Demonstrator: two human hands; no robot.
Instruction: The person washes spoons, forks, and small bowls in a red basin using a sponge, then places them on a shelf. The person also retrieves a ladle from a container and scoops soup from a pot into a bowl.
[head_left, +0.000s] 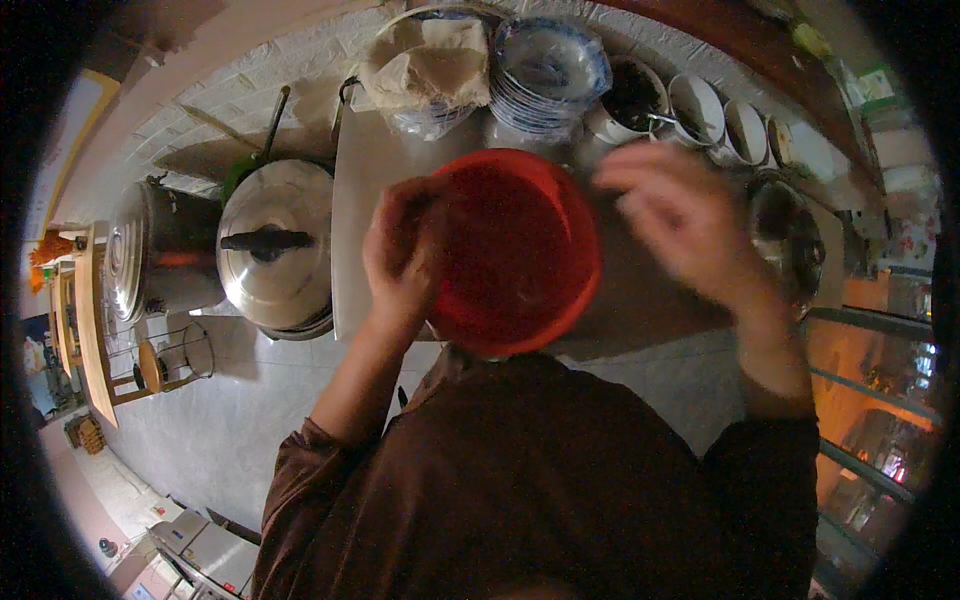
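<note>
A red plastic basin (517, 255) is in front of me at the table's near edge, close to my body. My left hand (405, 247) is curled over the basin's left rim. Shadow and blur hide whether its fingers grip the rim or hold something small. Off the basin's right side, my right hand (679, 217) hangs in the air, blurred, its fingers partly bent and apart. Nothing shows in it. The inside of the basin is dark red, and I cannot make out what it contains.
Behind the basin stand stacked bowls in clear wrap (551, 71), a cloth (435, 64) over wrapped dishes, and several white containers (696, 109). A lidded steel pot (274, 244) is at the left. A round metal vessel (784, 236) sits at the right, near glass shelving (874, 390).
</note>
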